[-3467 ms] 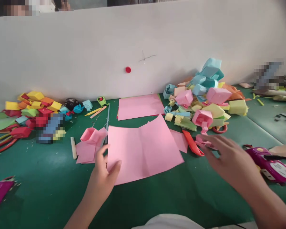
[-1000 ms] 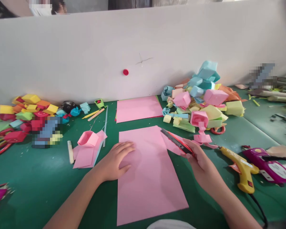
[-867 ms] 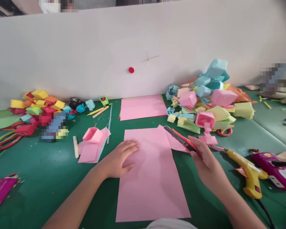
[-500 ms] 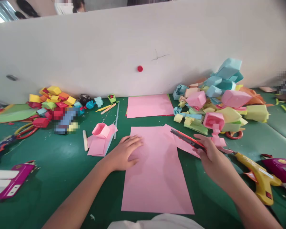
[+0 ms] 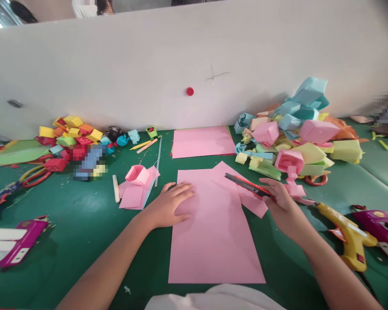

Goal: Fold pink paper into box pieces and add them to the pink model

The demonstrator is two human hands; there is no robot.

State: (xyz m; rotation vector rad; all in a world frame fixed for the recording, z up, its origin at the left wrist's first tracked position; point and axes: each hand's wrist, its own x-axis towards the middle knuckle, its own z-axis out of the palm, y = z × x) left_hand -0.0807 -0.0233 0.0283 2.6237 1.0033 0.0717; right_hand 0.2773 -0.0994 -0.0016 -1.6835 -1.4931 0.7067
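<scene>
A large pink paper sheet [image 5: 213, 254] lies in front of me on the green table. My left hand [image 5: 176, 204] rests flat on its left edge, fingers spread and open. My right hand [image 5: 281, 204] is closed around a red and black box cutter [image 5: 245, 184], which points left over the sheet's upper right part. Beneath the cutter a narrower pink paper piece [image 5: 254, 203] lies slanted, overlapping the sheet's upper right edge. Whether the cutter touches the paper I cannot tell.
Pink sheets [image 5: 202, 142] lie stacked by the white partition [image 5: 132, 73]. Folded paper shapes [image 5: 289, 120] pile up at right, near a yellow glue gun [image 5: 344, 232]. At left are a small pink paper ring [image 5: 137, 174], scissors [image 5: 6, 196] and a purple tool [image 5: 22, 243].
My right hand and the box cutter have moved slightly left. The narrow pink piece has shifted left, further over the large sheet. My left hand stays in place.
</scene>
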